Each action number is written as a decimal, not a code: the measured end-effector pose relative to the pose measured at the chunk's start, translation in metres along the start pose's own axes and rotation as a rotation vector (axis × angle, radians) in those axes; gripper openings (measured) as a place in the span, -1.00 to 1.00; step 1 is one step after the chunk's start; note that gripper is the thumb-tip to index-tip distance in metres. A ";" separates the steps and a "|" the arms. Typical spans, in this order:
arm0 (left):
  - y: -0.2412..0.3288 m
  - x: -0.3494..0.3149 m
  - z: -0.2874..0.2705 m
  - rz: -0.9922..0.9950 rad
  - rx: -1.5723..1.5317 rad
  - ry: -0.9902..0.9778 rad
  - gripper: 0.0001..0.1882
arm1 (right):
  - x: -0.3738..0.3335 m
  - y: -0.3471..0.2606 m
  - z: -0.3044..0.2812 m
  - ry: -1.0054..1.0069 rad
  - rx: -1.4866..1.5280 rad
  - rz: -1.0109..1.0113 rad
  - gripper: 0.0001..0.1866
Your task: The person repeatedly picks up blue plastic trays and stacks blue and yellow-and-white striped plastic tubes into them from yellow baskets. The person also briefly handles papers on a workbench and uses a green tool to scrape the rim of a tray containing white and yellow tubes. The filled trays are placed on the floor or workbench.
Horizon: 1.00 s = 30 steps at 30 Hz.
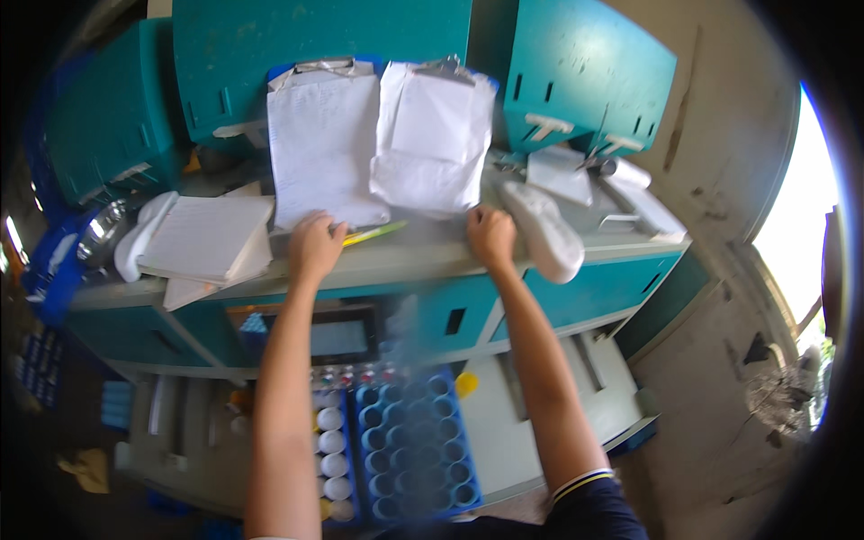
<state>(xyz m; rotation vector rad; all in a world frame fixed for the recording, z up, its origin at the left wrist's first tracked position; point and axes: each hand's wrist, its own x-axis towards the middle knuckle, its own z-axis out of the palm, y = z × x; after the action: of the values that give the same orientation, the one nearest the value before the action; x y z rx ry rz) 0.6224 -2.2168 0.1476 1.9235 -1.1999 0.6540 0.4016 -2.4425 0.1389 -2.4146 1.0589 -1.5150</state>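
Note:
Two clipboards with white papers lean upright against teal cabinet doors: the left clipboard (pixel 326 148) and the right clipboard (pixel 432 135). My left hand (pixel 315 247) is closed at the lower edge of the left one, fingers curled. A yellow-green pen (pixel 375 234) lies right beside its thumb; whether the fingers grip it is unclear. Closed too, my right hand (pixel 492 237) rests at the lower right corner of the right clipboard. What its fingers hold is hidden. Just right of it is a white, shoe-shaped object (pixel 544 232).
A stack of papers (pixel 202 238) lies at the left, beside a metal bowl (pixel 103 229). Loose sheets and a paper roll (pixel 627 173) lie at the right. Below the counter, a blue crate (pixel 367 423) holds several round cups; a dark-screened panel (pixel 340 335) sits above it.

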 end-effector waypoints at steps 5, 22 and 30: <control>-0.005 0.001 0.001 0.011 0.018 -0.017 -0.64 | 0.000 -0.003 0.001 0.006 -0.035 0.047 -0.72; -0.002 0.003 0.001 -0.006 0.020 -0.058 -0.62 | -0.001 -0.001 0.002 0.009 -0.049 0.030 -0.75; -0.005 0.001 0.003 0.004 0.008 -0.026 -0.63 | 0.000 -0.007 -0.003 -0.033 -0.078 0.066 -0.73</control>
<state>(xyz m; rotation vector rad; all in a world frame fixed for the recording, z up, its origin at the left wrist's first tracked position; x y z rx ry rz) 0.6277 -2.2181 0.1451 1.9423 -1.2197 0.6387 0.4029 -2.4366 0.1429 -2.4203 1.2001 -1.4350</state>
